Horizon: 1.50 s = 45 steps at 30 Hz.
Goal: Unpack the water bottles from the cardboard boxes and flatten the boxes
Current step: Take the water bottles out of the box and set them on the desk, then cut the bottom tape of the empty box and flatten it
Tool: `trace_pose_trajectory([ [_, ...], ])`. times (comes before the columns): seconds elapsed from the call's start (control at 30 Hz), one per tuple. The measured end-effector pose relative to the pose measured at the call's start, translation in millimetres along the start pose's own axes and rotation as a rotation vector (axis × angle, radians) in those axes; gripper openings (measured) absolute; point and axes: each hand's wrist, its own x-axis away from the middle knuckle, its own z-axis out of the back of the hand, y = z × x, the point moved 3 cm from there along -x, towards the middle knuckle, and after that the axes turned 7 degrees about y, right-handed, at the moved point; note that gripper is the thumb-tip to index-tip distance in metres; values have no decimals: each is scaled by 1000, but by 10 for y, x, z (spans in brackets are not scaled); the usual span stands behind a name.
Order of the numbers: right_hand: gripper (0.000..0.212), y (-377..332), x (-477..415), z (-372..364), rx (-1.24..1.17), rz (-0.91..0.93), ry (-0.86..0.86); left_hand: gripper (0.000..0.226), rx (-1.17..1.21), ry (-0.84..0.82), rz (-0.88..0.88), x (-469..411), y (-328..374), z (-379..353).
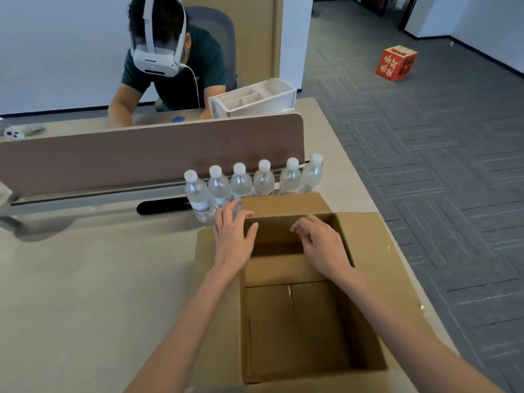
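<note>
Head view: my left hand point(234, 236) lay flat at the far-left corner of the cardboard box point(297, 330), fingers point(229, 208) straight, slightly apart; my right hand point(323, 246) hovered over it, fingers loosely curled, empty.

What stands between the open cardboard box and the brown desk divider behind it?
A row of six capped water bottles stands there on the desk, between the cardboard box and the divider; the head view shows it.

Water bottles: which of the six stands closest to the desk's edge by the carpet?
The rightmost bottle, at the end of the row behind the cardboard box; the other five stand further left along the divider.
</note>
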Motion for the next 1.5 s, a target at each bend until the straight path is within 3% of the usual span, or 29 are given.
trace_pose_trajectory([
  [0.23,20,731,561,560,-26,22,-75,16,-37,-86,-49,699,695,-445],
  [0.37,19,1152,760,817,19,36,-3,18,0,-152,-40,995,1048,-681],
  [0.47,18,1420,920,912,34,3,28,28,14,-263,12,1176,1254,-874],
  [0.63,26,1892,1220,879,14,-119,34,68,131,-433,168,1378,1502,-1154],
  [0.77,23,2157,1408,822,-1,-218,31,59,115,-535,188,1431,1603,-1288],
  [0.93,22,2365,1585,637,-3,-298,-35,49,108,-524,208,1457,1606,-1327],
  [1.07,19,2382,1614,403,35,-214,-152,52,69,-484,234,1454,1622,-1356],
  [1.23,48,2385,1611,-26,165,-59,-410,57,0,-480,255,1441,1682,-1359],
  [1.37,31,2328,1614,-72,294,-18,-305,58,-86,-455,259,1409,1695,-1414],
  [1.5,54,2309,1592,26,320,20,-207,58,-128,-439,274,1405,1695,-1445],
])
